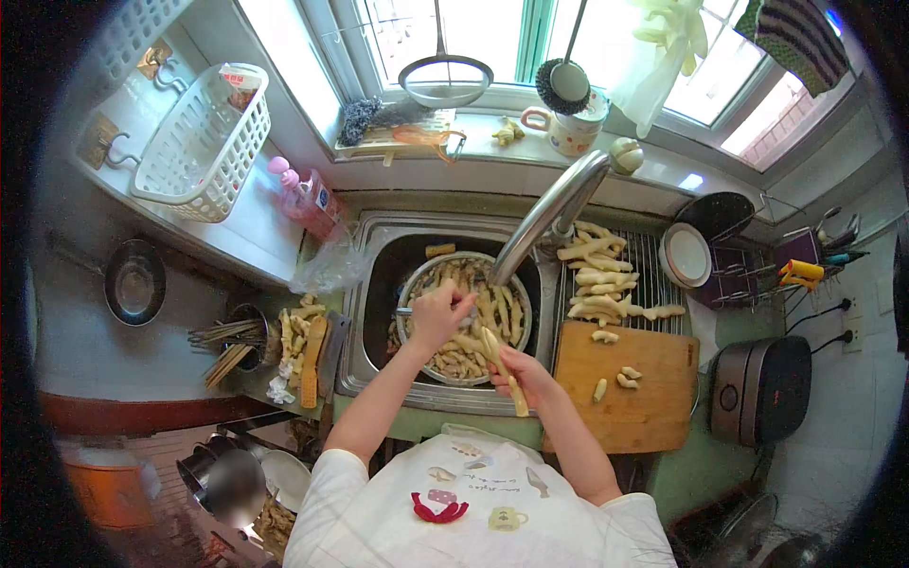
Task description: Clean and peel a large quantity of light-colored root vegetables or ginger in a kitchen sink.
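Observation:
My right hand (524, 376) grips a long, pale, peeled ginger root (501, 358) over the near right rim of a round metal basin (527, 334). My left hand (442, 316) is closed above the basin around a slim tool (404, 310). Only the tool's end shows clearly, sticking out to the left; the rest is mostly covered by my fingers. Many ginger pieces (490, 305) and scraps fill the basin, which stands in a stainless steel sink (380, 334). A curved faucet (547, 220) reaches over its far right side.
Right of the sink, peeled ginger (603, 280) lies on a wire rack (657, 287). Small pieces rest on a wooden cutting board (639, 426). To the left are more ginger (295, 330), a cleaver (332, 348) and a chopstick holder (266, 341). A soap bottle (316, 206) stands behind.

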A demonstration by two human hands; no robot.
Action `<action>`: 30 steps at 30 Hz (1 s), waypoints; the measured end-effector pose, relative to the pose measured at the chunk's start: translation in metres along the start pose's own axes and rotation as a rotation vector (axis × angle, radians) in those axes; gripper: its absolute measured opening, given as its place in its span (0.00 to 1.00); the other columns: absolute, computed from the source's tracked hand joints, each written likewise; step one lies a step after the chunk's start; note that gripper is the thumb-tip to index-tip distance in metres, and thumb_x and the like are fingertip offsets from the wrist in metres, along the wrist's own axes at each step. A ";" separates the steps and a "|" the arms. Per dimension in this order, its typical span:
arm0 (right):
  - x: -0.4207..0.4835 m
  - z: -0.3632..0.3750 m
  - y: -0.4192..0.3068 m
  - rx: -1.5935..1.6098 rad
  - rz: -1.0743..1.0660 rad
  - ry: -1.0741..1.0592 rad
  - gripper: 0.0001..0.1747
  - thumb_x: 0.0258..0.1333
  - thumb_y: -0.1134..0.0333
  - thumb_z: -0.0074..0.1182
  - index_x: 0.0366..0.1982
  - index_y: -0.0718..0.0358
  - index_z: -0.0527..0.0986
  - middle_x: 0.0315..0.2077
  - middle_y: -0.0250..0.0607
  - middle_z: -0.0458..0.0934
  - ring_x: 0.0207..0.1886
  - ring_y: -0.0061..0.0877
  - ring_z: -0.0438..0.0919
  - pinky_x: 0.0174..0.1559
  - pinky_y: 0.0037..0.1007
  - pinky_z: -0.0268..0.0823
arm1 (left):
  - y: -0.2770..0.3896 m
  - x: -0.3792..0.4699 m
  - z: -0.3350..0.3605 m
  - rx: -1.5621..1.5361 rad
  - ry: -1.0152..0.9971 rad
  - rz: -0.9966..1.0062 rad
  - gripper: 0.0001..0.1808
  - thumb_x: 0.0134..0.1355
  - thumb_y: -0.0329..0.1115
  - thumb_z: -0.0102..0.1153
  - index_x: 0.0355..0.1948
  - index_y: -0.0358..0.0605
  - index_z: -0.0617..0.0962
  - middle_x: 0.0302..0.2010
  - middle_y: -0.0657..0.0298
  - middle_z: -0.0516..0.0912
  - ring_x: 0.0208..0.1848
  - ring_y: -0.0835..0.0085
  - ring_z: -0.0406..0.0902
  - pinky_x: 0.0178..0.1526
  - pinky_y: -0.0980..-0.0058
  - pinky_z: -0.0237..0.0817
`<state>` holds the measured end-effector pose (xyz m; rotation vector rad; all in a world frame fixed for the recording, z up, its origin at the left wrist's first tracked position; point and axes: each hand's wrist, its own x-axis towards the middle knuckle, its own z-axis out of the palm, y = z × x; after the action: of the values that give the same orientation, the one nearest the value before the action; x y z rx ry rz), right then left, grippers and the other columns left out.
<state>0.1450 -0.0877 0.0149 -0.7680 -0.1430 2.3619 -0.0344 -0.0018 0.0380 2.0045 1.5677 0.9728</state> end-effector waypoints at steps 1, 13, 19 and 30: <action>-0.001 0.002 0.000 -0.031 -0.018 0.004 0.21 0.59 0.63 0.40 0.55 0.51 0.57 0.28 0.31 0.65 0.22 0.14 0.62 0.20 0.15 0.57 | 0.006 -0.003 0.000 -0.003 -0.006 -0.003 0.17 0.50 0.45 0.59 0.18 0.44 0.71 0.14 0.58 0.73 0.19 0.59 0.73 0.21 0.68 0.62; -0.003 0.001 0.002 -0.492 -0.159 0.146 0.31 0.59 0.66 0.42 0.62 0.48 0.49 0.27 0.26 0.64 0.25 0.12 0.61 0.25 0.14 0.57 | -0.003 -0.006 -0.005 0.050 -0.247 0.117 0.18 0.49 0.48 0.59 0.20 0.42 0.72 0.16 0.58 0.75 0.21 0.60 0.75 0.24 0.66 0.63; -0.004 -0.005 -0.002 -0.758 -0.258 0.197 0.32 0.58 0.69 0.42 0.63 0.52 0.47 0.29 0.27 0.65 0.26 0.12 0.60 0.30 0.15 0.57 | 0.017 -0.010 -0.010 0.085 -0.459 0.152 0.19 0.50 0.48 0.59 0.23 0.41 0.72 0.19 0.58 0.76 0.23 0.61 0.75 0.25 0.68 0.63; -0.003 -0.018 -0.001 -1.473 -0.480 0.250 0.35 0.55 0.70 0.45 0.62 0.54 0.47 0.54 0.47 0.62 0.48 0.29 0.67 0.45 0.26 0.61 | -0.008 -0.016 0.003 0.184 -0.450 0.023 0.17 0.51 0.47 0.56 0.22 0.43 0.73 0.18 0.55 0.76 0.24 0.57 0.75 0.27 0.63 0.64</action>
<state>0.1581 -0.0905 0.0017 -1.3978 -1.8171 1.3671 -0.0392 -0.0143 0.0264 2.1752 1.4211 0.3527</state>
